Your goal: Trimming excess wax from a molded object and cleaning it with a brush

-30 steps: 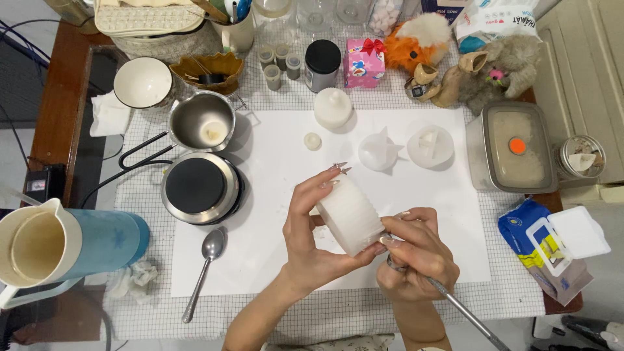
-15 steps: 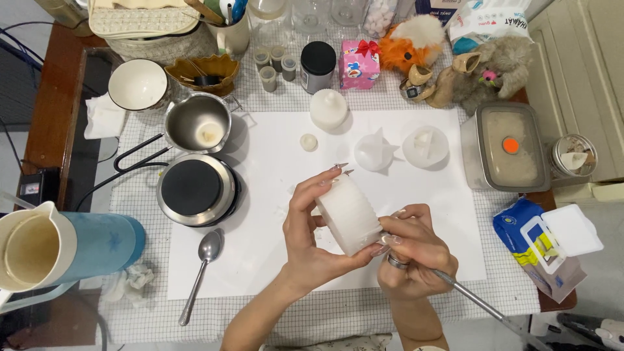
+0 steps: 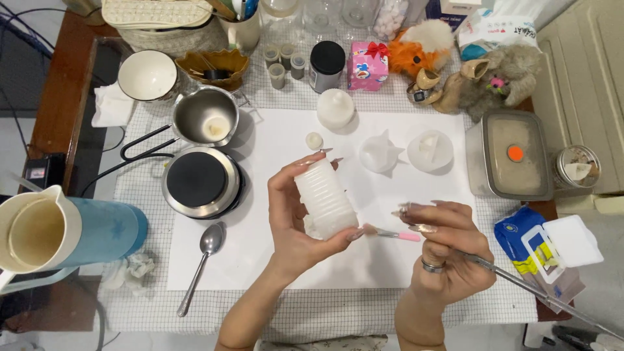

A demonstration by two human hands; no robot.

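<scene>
The left hand (image 3: 305,218) is closed around a white ribbed cylindrical mould (image 3: 325,198), thumb on the near side and long-nailed fingers wrapped over the far side, holding it tilted above the white paper sheet (image 3: 273,260) near the middle of the table. The main change over the last second is in the right hand (image 3: 445,250): it had been tucked in against the lower end of the mould, and it has now drawn back to the right, so that a slim pink-handled brush (image 3: 393,234) shows between the 2 hands, its tip just at the mould's lower rim. The right hand pinches that brush in its fingertips, and a long thin metal rod (image 3: 533,292) runs out from under it toward the lower right corner; whether the rod is the brush's own handle cannot be told. The mould itself has barely shifted in the left hand's grip. As a judgement, the brush stroke at the mould's open end looks to be finishing or being reset rather than pressed in. Round about, 2 translucent moulds (image 3: 380,153) (image 3: 429,149) lie beyond on the sheet, a small electric hotplate (image 3: 198,182) sits to the left with a steel pot (image 3: 205,117) behind it, and a spoon (image 3: 205,257) lies at the sheet's left edge.
</scene>
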